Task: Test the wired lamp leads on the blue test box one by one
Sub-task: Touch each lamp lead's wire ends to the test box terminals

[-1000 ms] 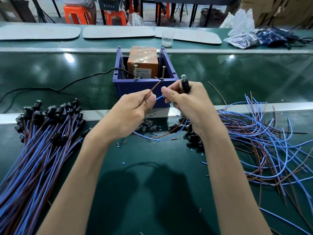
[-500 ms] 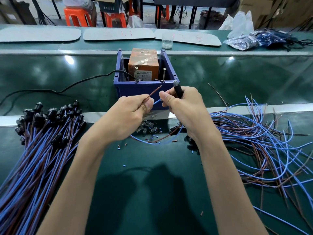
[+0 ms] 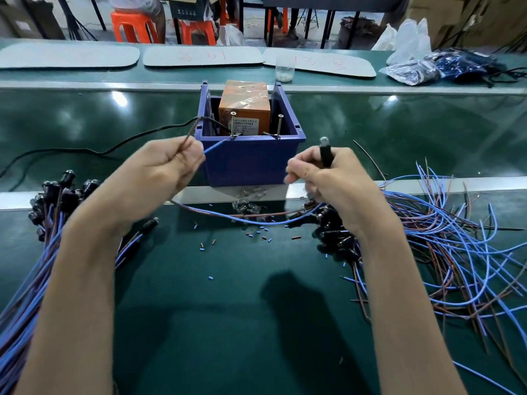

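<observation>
Three flat grey pads (image 3: 202,55) lie in a row along the far edge of the green bench surface (image 3: 427,124), with a small clear cup (image 3: 284,70) at the gap between the middle and right ones. Clear and dark plastic bags (image 3: 413,70) are heaped at the far right corner, and orange stools (image 3: 134,25) stand beyond the far edge. Short insulation scraps (image 3: 205,246) are scattered near the middle of the surface.

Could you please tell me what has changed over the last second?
The left hand drew the pinched wire ends leftward, away from the right hand, which barely shifted. Both grips are unchanged: the right hand still holds the black lamp holder. The blue test box stayed put.
</observation>
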